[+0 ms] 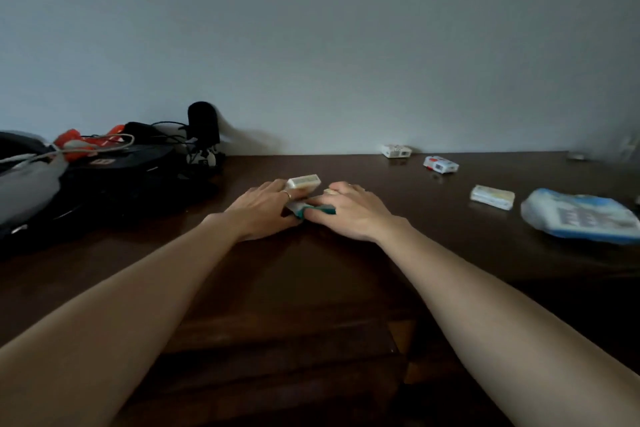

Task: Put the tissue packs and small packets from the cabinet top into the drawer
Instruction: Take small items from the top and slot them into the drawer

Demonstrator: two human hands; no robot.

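Both hands are meeting mid-cabinet: my left hand (263,208) is gripping a white tissue pack (304,183), right hand (349,210) is pinching a green packet (317,210) w/ curled fingers.

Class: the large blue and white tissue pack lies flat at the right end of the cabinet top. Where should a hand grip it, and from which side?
Probably across the near long edge of the large blue and white tissue pack, coming from above and the front: it lies flat, looks soft, and that edge is unobstructed.

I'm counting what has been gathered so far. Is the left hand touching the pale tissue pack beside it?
Touching. The head view shows the left hand with its fingers lying against the near end of the pale tissue pack, with no gap between them.
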